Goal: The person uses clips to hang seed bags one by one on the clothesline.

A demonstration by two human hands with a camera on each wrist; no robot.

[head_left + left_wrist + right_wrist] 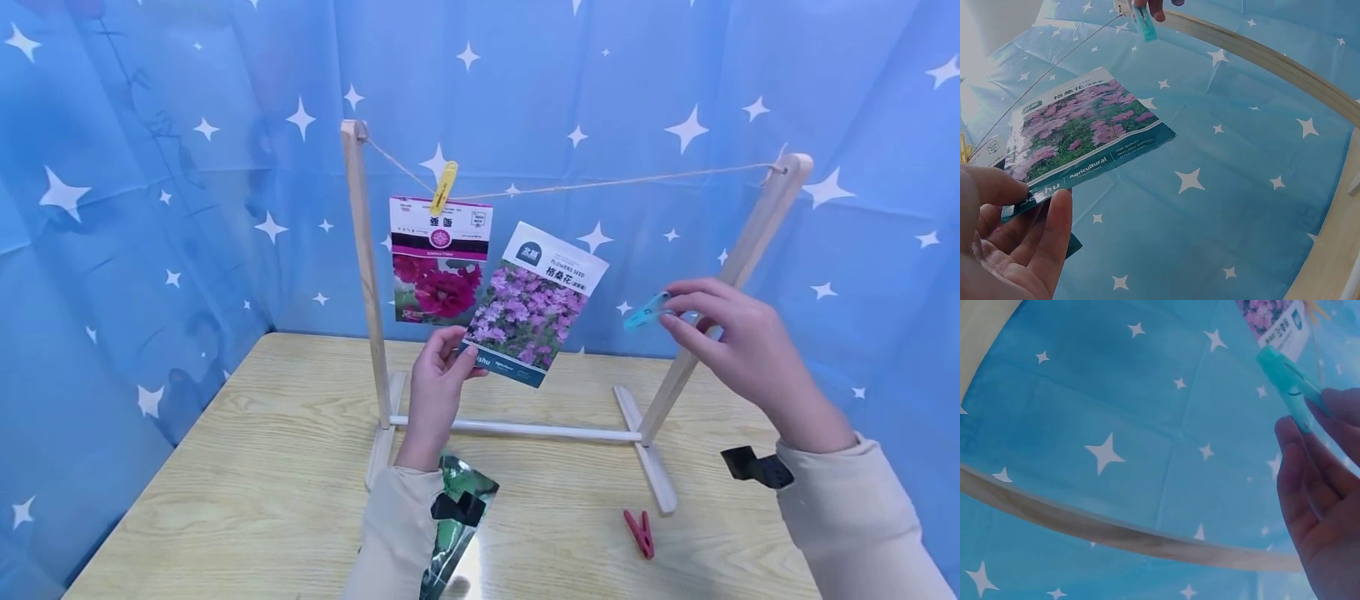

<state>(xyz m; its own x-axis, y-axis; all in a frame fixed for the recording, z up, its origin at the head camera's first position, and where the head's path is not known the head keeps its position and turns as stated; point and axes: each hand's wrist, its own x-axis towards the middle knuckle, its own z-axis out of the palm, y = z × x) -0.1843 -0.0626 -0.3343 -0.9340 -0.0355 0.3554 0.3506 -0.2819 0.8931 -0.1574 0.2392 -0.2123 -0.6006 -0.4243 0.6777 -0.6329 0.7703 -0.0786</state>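
Observation:
My left hand (442, 375) pinches the lower left corner of a seed packet (534, 304) with pink-purple flowers, tilted and apart from the string. A turquoise clothespin (647, 312) sits between the thumb and fingers of my right hand (738, 342), right of the packet; the right wrist view also shows this clothespin (1288, 384) gripped at its handle end. On the string (600, 182) hangs another seed packet (441, 267) with dark pink flowers, its print upside down, held by a yellow clothespin (444, 188). The packet in my left hand partly covers its lower right edge.
A wooden frame with a left post (365, 275) and right post (738, 267) carries the string; a white bar (525, 429) joins its feet. A red clothespin (640, 533) lies on the table (225, 467). A green packet (468, 479) lies partly under my left forearm.

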